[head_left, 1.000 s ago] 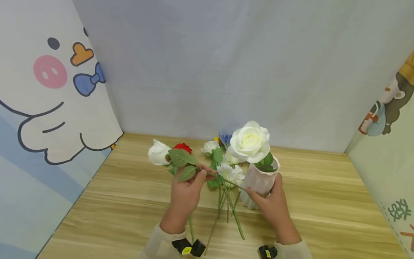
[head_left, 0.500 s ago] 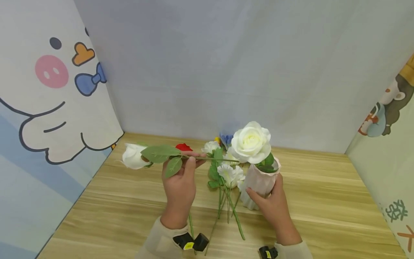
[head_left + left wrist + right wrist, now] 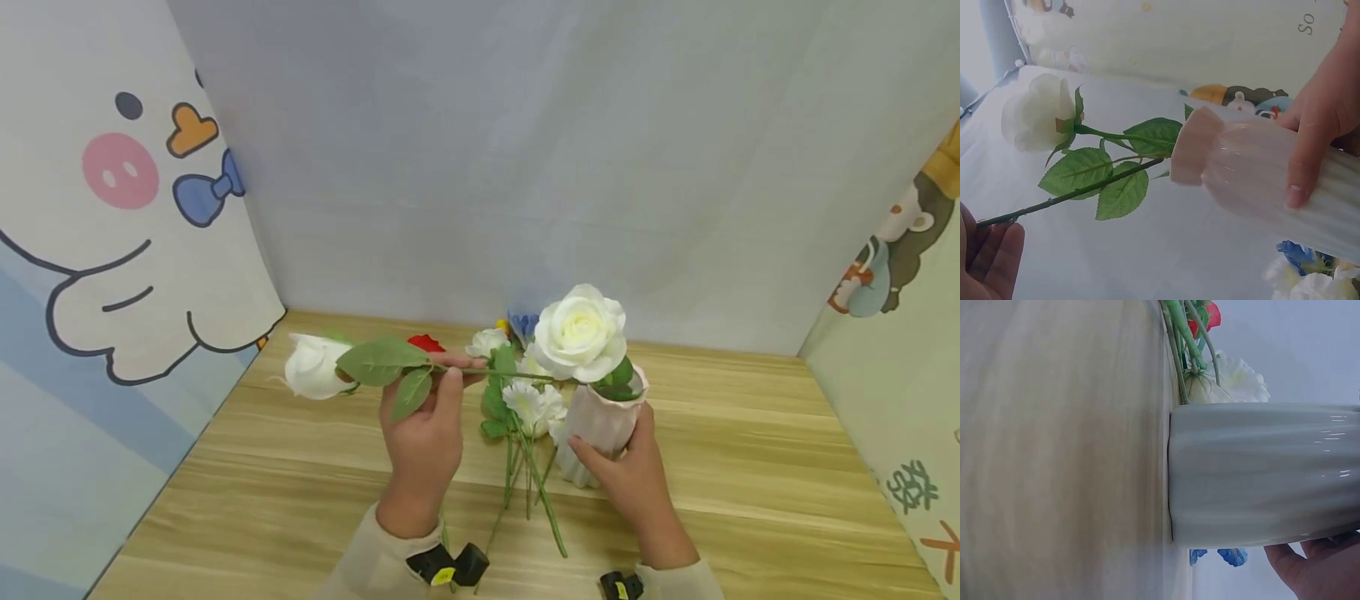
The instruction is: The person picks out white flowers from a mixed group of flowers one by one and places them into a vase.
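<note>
One large white rose (image 3: pixel 581 332) is already being held up by the vase (image 3: pixel 600 433), which is being gripped upright on the desk (image 3: pixel 750 467) by the right hand (image 3: pixel 637 483). A second white rose (image 3: pixel 315 367) is being pinched by its stem in the left hand (image 3: pixel 423 442), its end near the vase's mouth; whether it is inside cannot be told. White flowers (image 3: pixel 534 404), a red flower (image 3: pixel 426 342) and a blue flower (image 3: pixel 523 323) are apparently being left undone, beside the vase

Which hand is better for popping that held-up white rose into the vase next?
Left, I think. The left grip holds the white rose by its stem, which points toward the pale pink vase; the right grip is busy holding that vase.
</note>
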### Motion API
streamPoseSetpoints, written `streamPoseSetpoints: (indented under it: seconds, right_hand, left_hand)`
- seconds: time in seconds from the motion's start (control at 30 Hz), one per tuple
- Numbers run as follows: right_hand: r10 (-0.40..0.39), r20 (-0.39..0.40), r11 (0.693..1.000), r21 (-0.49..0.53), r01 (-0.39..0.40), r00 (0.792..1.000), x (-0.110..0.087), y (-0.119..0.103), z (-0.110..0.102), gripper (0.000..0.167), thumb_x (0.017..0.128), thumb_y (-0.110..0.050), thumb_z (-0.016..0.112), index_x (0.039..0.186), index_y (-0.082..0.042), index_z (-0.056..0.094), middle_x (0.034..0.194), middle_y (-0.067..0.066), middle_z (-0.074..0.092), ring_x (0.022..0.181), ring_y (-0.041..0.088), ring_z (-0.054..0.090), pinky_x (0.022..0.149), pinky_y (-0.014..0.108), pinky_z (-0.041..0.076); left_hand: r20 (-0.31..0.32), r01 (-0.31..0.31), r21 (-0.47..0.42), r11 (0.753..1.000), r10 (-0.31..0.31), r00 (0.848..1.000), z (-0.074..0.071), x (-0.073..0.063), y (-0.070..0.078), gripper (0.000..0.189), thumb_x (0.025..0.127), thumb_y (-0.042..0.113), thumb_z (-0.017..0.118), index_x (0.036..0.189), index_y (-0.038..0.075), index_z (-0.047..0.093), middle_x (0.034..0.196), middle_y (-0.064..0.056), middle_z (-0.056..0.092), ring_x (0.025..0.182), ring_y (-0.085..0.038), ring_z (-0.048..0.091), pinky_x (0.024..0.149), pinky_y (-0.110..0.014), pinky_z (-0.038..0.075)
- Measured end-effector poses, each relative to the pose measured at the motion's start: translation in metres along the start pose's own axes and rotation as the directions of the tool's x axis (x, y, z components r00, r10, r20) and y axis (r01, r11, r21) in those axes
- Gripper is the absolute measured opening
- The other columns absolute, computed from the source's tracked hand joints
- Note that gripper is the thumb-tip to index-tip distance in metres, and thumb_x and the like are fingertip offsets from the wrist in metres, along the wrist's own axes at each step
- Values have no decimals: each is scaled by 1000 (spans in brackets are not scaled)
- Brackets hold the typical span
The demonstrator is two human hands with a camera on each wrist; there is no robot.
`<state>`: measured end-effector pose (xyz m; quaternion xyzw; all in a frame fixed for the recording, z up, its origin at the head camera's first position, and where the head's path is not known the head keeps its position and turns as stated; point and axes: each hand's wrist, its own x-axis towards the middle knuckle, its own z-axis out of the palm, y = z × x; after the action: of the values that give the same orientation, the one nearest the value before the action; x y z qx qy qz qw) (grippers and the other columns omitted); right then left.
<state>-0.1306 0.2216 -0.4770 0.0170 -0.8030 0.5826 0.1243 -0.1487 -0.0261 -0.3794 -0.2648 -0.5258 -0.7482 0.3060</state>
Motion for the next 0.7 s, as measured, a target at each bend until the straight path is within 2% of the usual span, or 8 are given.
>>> streamPoseSetpoints:
  seconds: [0.1,0.3,0.53,0.7]
  right_hand:
    - [-3,-4,1000,-6,3,1000,0,0,0,90,85,-12,87,152,-11,27,140,17,51,123,33,54,100,55,45]
    - [-25,-2,1000,0,25,1000,0,0,1,89,85,-9,86,152,-10,28,140,16,50,122,33,55,98,56,46]
    - [-21,2,1000,-1,21,1000,0,0,1,89,85,-8,86,152,-10,27,141,16,48,123,33,54,99,56,46]
    - [-20,8,1000,6,20,1000,1,0,1,89,85,-8,85,153,-10,26,142,17,47,124,35,53,100,58,45]
  left_hand:
    - [13,-5,-20,1000,5,1000,1,0,1,9,101,-14,51,107,-14,59,101,-30,63,96,-34,71,85,-48,59]
    - [45,9,-44,999,-7,999,8,-1,0,10,102,-11,53,108,-16,58,101,-38,58,98,-30,71,85,-48,59]
    - [113,47,5,999,-47,992,17,1,-8,13,103,-9,53,114,-12,59,107,-26,63,101,-33,69,87,-48,58]
    - [154,63,46,997,-70,986,22,5,-15,13,104,-8,51,114,-7,60,106,-25,63,100,-34,68,89,-47,58]
